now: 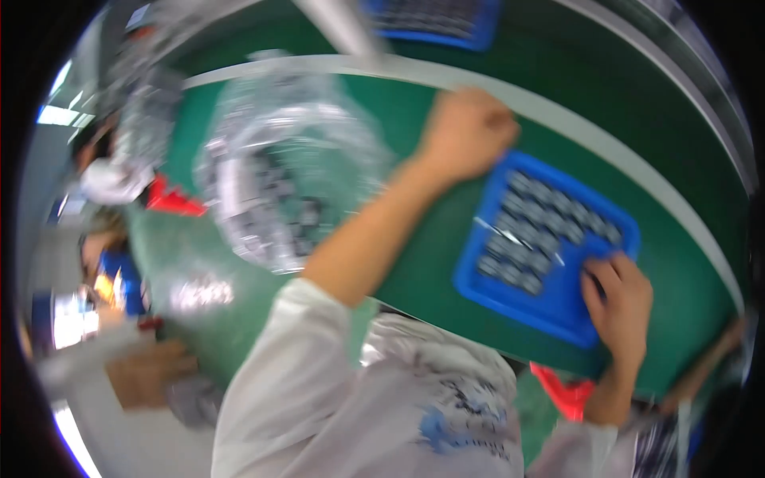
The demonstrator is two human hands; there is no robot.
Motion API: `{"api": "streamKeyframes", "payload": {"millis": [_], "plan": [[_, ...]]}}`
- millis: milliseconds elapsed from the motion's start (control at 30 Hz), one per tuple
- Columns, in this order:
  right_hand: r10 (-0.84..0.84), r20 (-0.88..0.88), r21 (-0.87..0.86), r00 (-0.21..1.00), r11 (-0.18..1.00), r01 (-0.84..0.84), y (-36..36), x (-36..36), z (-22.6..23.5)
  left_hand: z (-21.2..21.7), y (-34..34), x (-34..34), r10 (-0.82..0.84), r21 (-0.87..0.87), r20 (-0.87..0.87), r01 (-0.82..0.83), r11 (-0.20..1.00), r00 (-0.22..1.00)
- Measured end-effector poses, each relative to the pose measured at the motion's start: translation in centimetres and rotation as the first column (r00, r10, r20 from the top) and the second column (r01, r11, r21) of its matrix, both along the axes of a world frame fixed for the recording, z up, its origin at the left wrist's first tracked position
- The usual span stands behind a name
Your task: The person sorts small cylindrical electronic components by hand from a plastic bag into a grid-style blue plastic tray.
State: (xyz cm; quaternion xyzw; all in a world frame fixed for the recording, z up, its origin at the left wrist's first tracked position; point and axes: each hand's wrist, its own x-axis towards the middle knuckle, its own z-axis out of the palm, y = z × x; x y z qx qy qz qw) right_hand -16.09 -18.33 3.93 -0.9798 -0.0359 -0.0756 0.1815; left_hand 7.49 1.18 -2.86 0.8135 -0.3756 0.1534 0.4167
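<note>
A blue tray (567,320) lies on the green work surface, holding rows of small dark-and-silver round parts (530,231). Its lower right part shows bare blue bottom. My right hand (621,303) is over the tray's right side, thumb and fingers bent together close to the parts; whatever is between them is hidden. Beyond the tray's far left corner, my left hand (470,131) is closed like a fist near the pale strip of the bench. I cannot make out what it holds, if anything. Motion blurs both hands.
Left of my left forearm, a clear plastic bag (295,151) with dark and pale pieces lies open on the green bench (418,291). Another filled blue tray (434,20) sits across the pale strip (558,111). A person (115,175) is at far left; another person's arm (705,362) shows at right.
</note>
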Motion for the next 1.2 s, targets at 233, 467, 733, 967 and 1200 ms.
{"api": "streamKeyframes", "payload": {"millis": [233,467,733,967,1200], "plan": [[-0.059,0.097,-0.010,0.994,0.998,0.061,-1.3,-0.5,-1.5,1.1,-0.8,-0.3,-0.001,0.099,-0.257,0.028,0.995,0.966],[-0.096,0.114,-0.007,0.989,0.995,0.097,-2.0,-1.3,-0.9,0.6,-0.5,-0.7,0.007,0.116,-0.266,0.025,0.993,0.964],[-0.066,0.132,-0.051,0.989,0.996,0.073,-1.2,-0.8,-1.7,0.8,-0.4,-0.5,0.009,0.128,-0.251,0.024,0.992,0.968],[-0.162,0.138,0.001,0.977,0.987,0.164,-0.8,-0.5,-1.7,0.7,-0.4,-0.4,-0.001,0.125,-0.237,0.032,0.992,0.971],[-0.142,0.133,-0.042,0.981,0.988,0.149,-1.3,-0.6,-1.8,0.7,-0.3,-0.3,0.007,0.179,-0.229,0.035,0.983,0.973]]}}
